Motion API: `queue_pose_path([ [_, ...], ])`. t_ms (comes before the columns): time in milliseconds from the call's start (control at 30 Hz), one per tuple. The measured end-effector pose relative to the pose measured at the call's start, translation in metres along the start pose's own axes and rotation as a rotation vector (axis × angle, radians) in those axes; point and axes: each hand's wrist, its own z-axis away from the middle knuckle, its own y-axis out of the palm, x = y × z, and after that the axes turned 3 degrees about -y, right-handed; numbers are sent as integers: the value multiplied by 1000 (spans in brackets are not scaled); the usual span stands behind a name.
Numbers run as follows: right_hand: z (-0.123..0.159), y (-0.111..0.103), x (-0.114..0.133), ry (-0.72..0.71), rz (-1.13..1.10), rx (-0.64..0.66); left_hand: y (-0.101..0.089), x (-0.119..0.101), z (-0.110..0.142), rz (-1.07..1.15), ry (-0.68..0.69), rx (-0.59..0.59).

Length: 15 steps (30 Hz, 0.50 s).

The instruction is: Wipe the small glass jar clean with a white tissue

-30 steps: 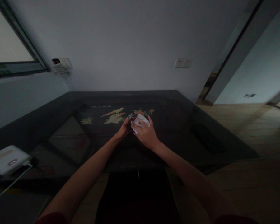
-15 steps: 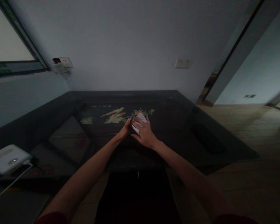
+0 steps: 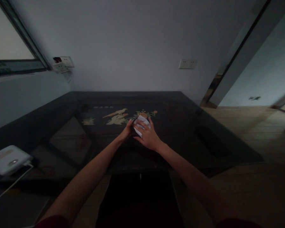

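Both my hands meet over the middle of a dark glass-topped table (image 3: 204, 139). My right hand (image 3: 148, 136) presses a crumpled white tissue (image 3: 140, 124) against a small dark object with a shiny rim (image 3: 134, 120). The fingers of that hand lie over the tissue. My left hand (image 3: 127, 130) is closed round the left side of the small object and steadies it. Most of the object is hidden by the hands and the tissue.
A painted bird and flower panel (image 3: 116, 116) shows under the glass just behind my hands. A white device (image 3: 8, 159) with a white cable (image 3: 11, 185) lies at the table's near left corner. Wall sockets (image 3: 186, 63) sit on the far wall; a doorway opens at right.
My right hand and the tissue have shifted slightly over the small object, drawing in a little toward me. The left hand keeps its hold.
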Motion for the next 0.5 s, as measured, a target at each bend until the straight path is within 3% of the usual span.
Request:
queue_pose_path([
  [200, 0, 4, -2, 45, 75, -10, -1, 1, -1, -57, -69, -13],
  [500, -3, 2, 8, 169, 112, -52, 1, -1, -3, -39, 35, 31],
])
